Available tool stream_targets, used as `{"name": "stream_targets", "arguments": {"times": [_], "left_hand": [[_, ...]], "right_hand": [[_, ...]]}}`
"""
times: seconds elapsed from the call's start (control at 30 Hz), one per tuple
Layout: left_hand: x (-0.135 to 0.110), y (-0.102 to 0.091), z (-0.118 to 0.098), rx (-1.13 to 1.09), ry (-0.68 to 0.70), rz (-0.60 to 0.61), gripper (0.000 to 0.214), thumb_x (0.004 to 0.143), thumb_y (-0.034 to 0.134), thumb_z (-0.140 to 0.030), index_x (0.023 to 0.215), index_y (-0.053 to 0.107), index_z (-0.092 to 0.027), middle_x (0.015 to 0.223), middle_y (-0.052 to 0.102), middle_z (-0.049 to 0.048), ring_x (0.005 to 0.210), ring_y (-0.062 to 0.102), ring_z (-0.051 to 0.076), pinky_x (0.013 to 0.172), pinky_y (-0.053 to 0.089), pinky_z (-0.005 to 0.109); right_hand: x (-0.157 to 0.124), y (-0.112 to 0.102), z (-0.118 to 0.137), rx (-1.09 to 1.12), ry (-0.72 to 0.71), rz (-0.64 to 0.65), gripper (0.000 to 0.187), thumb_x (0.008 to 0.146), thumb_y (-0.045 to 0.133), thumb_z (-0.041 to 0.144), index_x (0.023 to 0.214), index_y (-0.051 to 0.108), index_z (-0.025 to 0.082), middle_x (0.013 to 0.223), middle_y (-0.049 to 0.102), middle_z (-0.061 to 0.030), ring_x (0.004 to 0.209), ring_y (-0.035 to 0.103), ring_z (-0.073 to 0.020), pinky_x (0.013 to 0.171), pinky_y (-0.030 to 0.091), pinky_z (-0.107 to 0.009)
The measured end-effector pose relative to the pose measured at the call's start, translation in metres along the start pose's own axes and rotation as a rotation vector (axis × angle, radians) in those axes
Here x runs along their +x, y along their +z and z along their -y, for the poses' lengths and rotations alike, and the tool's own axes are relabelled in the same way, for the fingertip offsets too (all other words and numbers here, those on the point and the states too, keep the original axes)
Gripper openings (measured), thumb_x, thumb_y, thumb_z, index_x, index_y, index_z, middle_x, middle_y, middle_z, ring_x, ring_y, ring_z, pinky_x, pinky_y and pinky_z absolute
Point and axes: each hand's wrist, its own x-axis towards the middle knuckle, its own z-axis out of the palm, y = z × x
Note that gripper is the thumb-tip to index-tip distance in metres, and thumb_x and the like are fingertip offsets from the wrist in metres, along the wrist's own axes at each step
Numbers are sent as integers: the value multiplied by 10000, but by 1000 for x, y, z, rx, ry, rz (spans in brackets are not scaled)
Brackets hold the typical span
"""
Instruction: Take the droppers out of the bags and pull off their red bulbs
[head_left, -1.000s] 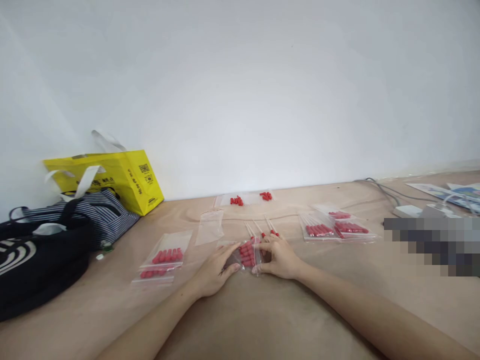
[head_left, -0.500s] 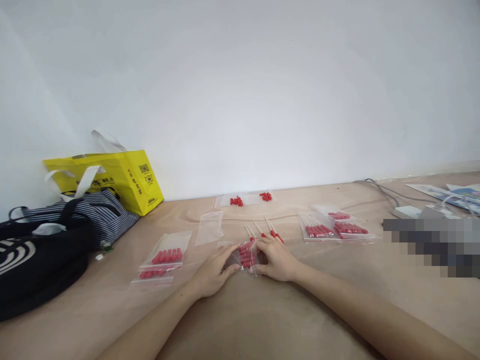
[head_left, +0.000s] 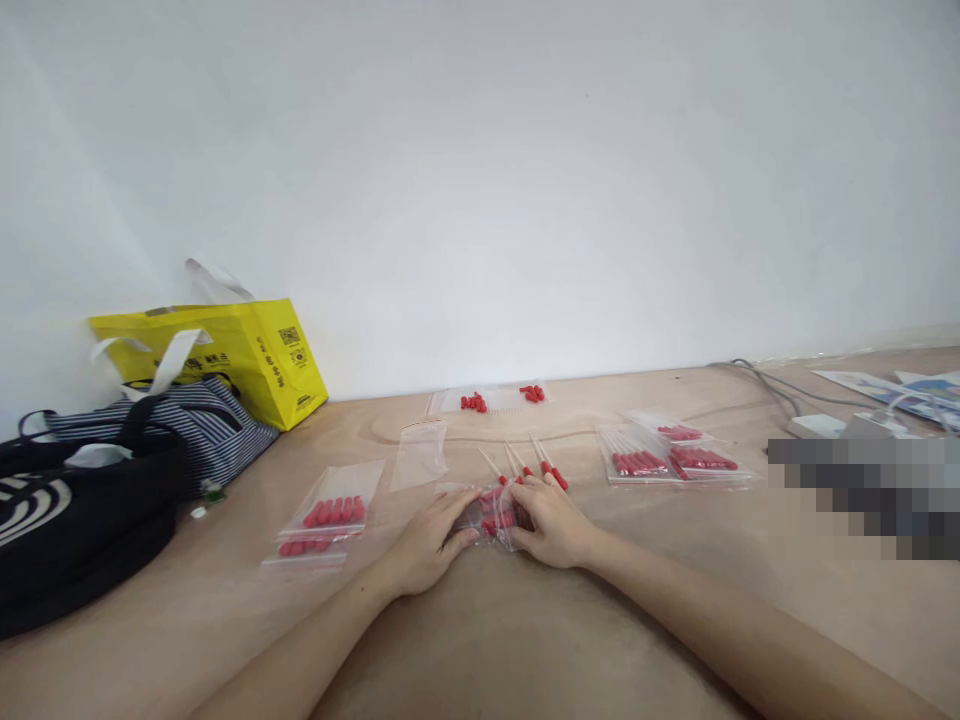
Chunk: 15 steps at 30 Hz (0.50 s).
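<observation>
A small clear zip bag [head_left: 491, 535] with red pieces [head_left: 496, 522] in it lies on the table between my hands. My left hand [head_left: 433, 540] has its thumb and fingers closed at the bag's left edge. My right hand [head_left: 556, 520] is closed over the bag's right side; its fingertips are partly hidden, as are some red pieces beneath them. Just behind the right hand lie several pale, pointed sticks with red ends [head_left: 551, 472]. A flat clear zip bag [head_left: 420, 455] lies beyond my left hand.
Zip bags with red pieces [head_left: 322, 515] lie on the left, and others with red-ended sticks [head_left: 637, 460] on the right. Loose red pieces [head_left: 474, 402] sit by the wall. A yellow bag [head_left: 292, 365], striped bag [head_left: 236, 435] and black bag [head_left: 90, 550] stand left; a cable [head_left: 772, 385] runs right.
The red pieces between my hands have shifted and fewer of them show. One pale stick behind the bag now points further left. Both hands have stayed almost in place.
</observation>
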Motion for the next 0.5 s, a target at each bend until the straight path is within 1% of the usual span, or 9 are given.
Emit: {"name": "stream_targets", "arguments": {"times": [0.07, 0.13, 0.2, 0.27, 0.33, 0.4, 0.5], "left_hand": [[0, 0, 0, 18, 3, 15, 421, 831, 397, -313, 1244, 383, -234, 1295, 415, 30, 1180, 358, 195, 1005, 262, 382], [0, -1, -2, 36, 1, 31, 413, 840, 378, -304, 1246, 381, -230, 1302, 407, 24, 1193, 342, 189, 1019, 237, 381], [0, -3, -5, 50, -8, 45, 417, 845, 369, -302, 1255, 371, -222, 1310, 398, 20, 1204, 327, 184, 1026, 224, 377], [0, -4, -7, 56, -18, 56, 422, 845, 371, -305, 1258, 366, -220, 1315, 391, 17, 1210, 318, 184, 1026, 224, 373], [0, -4, -7, 55, -23, 58, 420, 842, 379, -305, 1254, 372, -228, 1314, 393, 14, 1210, 320, 188, 1021, 233, 370], [0, -4, -6, 52, -20, 50, 419, 839, 385, -306, 1251, 376, -236, 1308, 401, 14, 1206, 327, 192, 1014, 245, 370], [0, -2, -3, 52, -7, 40, 419, 839, 388, -309, 1251, 377, -237, 1307, 402, 17, 1205, 329, 192, 1010, 253, 368]], "right_hand": [[-2, 0, -3, 57, -28, -19, 80, 678, 546, 199, 743, 502, 187, 730, 536, 7, 733, 470, -137, 701, 319, -270], [-7, -1, -10, 179, -26, -27, 58, 682, 522, 174, 728, 489, 185, 694, 526, 20, 659, 469, -110, 631, 342, -228], [-12, -3, -19, 305, 25, -34, 46, 685, 502, 158, 717, 479, 182, 656, 513, 31, 577, 452, -87, 547, 343, -198], [-18, -6, -29, 375, 94, -57, 40, 684, 499, 159, 714, 479, 177, 634, 508, 34, 536, 439, -79, 498, 336, -188], [-22, -10, -34, 394, 122, -66, 47, 690, 501, 169, 736, 501, 172, 640, 525, 28, 540, 451, -82, 496, 349, -190], [-24, -12, -35, 393, 112, -55, 105, 696, 513, 186, 797, 538, 171, 675, 560, 20, 567, 480, -91, 521, 376, -202], [-23, -12, -28, 395, 58, -36, 219, 675, 587, 248, 883, 588, 178, 791, 614, 0, 685, 543, -122, 635, 427, -239]]}}
